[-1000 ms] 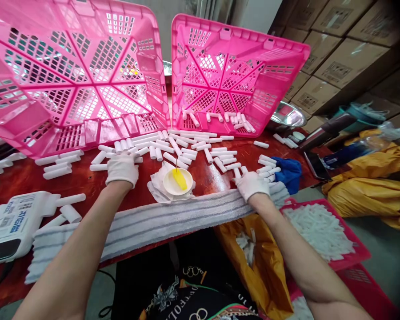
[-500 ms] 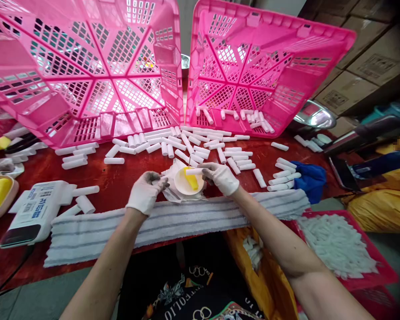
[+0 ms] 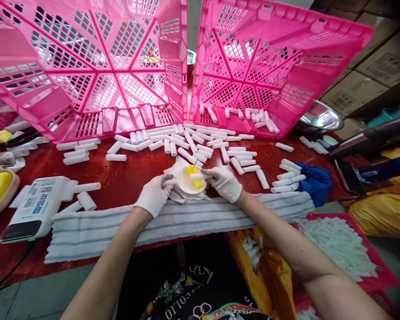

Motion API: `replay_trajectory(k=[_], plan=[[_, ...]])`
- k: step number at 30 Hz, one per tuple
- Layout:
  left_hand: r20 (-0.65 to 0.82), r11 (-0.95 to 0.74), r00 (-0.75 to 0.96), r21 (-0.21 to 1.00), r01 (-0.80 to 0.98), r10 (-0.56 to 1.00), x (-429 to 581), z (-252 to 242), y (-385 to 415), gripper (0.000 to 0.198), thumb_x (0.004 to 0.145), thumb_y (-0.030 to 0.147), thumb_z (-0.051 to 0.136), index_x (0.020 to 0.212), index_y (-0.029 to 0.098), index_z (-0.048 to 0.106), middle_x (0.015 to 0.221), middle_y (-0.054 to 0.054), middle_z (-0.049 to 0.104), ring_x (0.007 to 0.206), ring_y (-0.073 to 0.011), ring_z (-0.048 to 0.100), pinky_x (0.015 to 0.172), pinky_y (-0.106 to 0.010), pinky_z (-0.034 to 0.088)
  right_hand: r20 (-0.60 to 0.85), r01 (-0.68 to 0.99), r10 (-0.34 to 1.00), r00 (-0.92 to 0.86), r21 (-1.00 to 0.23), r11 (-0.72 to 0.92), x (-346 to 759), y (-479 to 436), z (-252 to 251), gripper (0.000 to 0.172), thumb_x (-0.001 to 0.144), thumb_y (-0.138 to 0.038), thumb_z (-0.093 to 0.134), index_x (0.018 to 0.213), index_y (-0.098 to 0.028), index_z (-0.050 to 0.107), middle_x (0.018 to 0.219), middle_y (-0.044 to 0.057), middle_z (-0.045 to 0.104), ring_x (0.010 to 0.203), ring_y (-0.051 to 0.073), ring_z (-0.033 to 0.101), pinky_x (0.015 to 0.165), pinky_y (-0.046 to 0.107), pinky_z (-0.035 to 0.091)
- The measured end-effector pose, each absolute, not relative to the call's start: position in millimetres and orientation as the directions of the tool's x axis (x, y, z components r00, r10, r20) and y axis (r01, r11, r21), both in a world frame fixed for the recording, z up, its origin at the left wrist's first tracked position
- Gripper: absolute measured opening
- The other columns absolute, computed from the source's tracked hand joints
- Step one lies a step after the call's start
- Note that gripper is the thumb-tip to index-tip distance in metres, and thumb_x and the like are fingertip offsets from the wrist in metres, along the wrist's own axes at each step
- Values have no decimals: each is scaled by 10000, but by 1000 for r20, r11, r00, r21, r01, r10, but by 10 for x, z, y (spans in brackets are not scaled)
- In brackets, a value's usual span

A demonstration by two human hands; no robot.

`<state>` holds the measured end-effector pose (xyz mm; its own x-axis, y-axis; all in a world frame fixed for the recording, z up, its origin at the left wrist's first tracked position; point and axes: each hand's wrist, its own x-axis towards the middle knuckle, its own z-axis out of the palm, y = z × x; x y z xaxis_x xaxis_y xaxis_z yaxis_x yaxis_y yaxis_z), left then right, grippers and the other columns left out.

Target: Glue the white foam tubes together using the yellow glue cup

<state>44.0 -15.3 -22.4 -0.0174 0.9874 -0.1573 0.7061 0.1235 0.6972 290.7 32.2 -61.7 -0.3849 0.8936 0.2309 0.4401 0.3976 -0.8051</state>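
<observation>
A white-gloved hand, my right hand (image 3: 226,183), grips a short white tube (image 3: 196,177) that lies level over a small white dish (image 3: 184,185). In the dish sits a yellow piece (image 3: 194,170), perhaps sponge, with a thin stick rising from it. On the dish's left, my left hand (image 3: 154,194), gloved too, pinches another white tube (image 3: 170,182), mostly hidden by the fingers. Crumpled white paper (image 3: 177,166) lies under the dish. Many similar white tubes (image 3: 176,143) are scattered on the red table behind it.
Two pink crates (image 3: 113,73) stand tipped on their sides at the back. A striped towel (image 3: 120,235) runs along the table's front edge. At left are a white device (image 3: 42,202) and a bowl (image 3: 16,189) with yellow sponge. Another crate (image 3: 388,275) full of tubes stands lower right.
My left hand has moved in closer to the dish and the right hand's tube. The whole view has shifted slightly. Both hands keep their pinch.
</observation>
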Motion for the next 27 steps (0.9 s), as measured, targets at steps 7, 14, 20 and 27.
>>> replay_trajectory(k=[7,14,20,27], plan=[[-185,162,-42,698,698,982,428,-200,-150,371,789,303,504,1124,162,577,1087,-70,641,975,-194,599,907,-289,432,187,484,908,-375,-796,364,2860,209,-531,352,811,-374,569,1107,-191,619,1033,70,656,902,164,621,824,283,490],[-135,127,-46,686,717,990,452,-233,-171,372,794,319,488,1121,161,569,1106,-83,628,1004,-204,583,904,-299,430,313,606,887,-339,-649,461,2829,90,-541,224,788,-323,593,944,-189,685,825,71,653,789,190,615,764,325,504],[-134,123,-41,688,715,990,475,-171,-195,357,787,325,495,1098,171,580,1064,-76,641,968,-204,594,878,-289,439,162,511,952,-258,-814,277,2821,34,-577,298,810,-342,566,1076,-218,622,997,47,661,895,163,629,841,293,502],[-95,132,-91,763,632,991,452,-300,-175,334,734,314,549,1034,176,600,1013,-70,658,917,-204,610,860,-295,450,308,476,910,-279,-778,409,2783,-100,-572,137,701,-287,668,799,-192,659,841,22,584,695,112,569,655,249,486]])
